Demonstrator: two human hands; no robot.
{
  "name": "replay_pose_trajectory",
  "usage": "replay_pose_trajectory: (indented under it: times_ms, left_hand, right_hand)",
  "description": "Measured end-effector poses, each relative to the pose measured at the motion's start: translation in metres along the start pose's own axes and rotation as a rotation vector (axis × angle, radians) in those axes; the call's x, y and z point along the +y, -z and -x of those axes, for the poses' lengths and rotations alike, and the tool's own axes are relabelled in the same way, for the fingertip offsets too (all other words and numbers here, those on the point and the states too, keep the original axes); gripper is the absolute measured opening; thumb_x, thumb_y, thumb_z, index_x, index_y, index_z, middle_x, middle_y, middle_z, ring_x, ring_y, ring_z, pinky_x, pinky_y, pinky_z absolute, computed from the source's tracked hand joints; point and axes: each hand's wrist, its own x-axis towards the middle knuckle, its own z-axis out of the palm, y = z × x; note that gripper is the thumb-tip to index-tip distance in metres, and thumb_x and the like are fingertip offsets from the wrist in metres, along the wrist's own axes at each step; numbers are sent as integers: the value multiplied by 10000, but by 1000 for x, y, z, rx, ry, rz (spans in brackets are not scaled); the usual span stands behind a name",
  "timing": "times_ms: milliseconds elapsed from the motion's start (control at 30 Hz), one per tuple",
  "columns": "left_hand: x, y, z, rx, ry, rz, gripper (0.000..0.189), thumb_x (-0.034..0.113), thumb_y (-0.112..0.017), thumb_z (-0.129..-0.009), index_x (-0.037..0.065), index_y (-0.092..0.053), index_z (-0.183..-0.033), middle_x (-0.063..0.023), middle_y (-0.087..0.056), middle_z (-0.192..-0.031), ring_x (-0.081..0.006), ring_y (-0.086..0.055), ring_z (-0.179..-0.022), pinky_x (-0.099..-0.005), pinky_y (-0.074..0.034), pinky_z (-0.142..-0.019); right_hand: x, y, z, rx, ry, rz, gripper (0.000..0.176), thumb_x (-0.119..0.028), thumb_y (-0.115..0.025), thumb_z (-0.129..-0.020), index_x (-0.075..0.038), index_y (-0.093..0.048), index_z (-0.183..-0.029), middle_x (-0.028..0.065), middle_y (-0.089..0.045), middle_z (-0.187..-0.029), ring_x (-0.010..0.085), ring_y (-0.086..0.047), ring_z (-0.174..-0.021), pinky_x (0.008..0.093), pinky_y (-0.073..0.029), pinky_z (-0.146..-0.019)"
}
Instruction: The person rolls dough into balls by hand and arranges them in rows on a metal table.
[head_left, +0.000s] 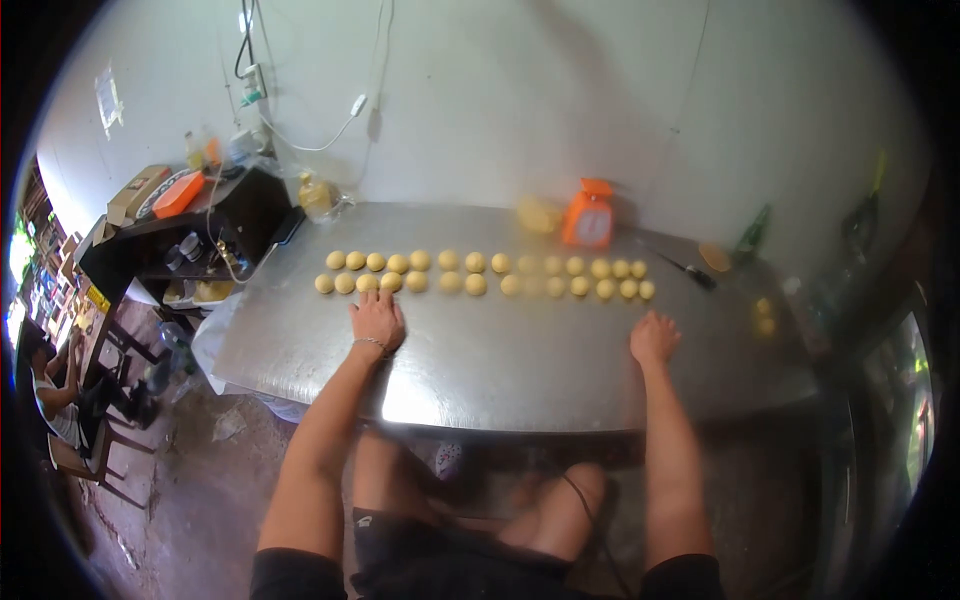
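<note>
Two rows of several small yellow dough balls [475, 273] lie across a shiny metal table [500, 370]. My left hand [377, 320] rests palm down on the table, fingers together over something I cannot see, just below the left end of the rows. My right hand [654, 338] is pressed flat on the table below the right end of the rows, its fingers slightly spread, holding nothing visible. A bracelet sits on my left wrist.
An orange scale [588, 215] and a lump of dough [538, 214] stand at the back by the white wall. A knife [685, 268] lies at the right. A dark shelf [190, 240] with clutter stands left. Another person [55, 385] sits at far left.
</note>
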Motion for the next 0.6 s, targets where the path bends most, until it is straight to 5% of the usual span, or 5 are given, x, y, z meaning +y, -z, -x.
replay_pose_trajectory:
  times_ms: [200, 433, 600]
  left_hand:
    - [-71, 44, 32, -87, 90, -82, 262, 280, -571, -997, 77, -629, -1152, -161, -658, -1160, -354, -602, -1173, -611, -426, -1024]
    - [-90, 78, 87, -3, -80, 17, 215, 232, -590, -953, 62, -601, -1084, -178, -620, -1094, -366, -589, -1090, -559, -433, -937]
    - [-73, 74, 105, -12, -225, 99, 359, 238, -635, -745, 46, -594, -1046, -207, -562, -1070, -394, -535, -1075, -529, -430, -887]
  right_hand:
    - [38, 3, 21, -1, -12, 18, 280, -315, -546, -1051, -108, -672, -1192, 149, -684, -1297, 361, -588, -1292, 576, -446, -1071]
    - [68, 7, 67, 103, 131, -66, 203, -262, -543, -1062, -107, -621, -1166, 164, -657, -1221, 397, -592, -1221, 582, -457, -1003]
    - [73, 11, 103, 197, 235, -139, 182, -197, -510, -1064, -54, -615, -1106, 200, -647, -1146, 432, -590, -1143, 568, -461, -941]
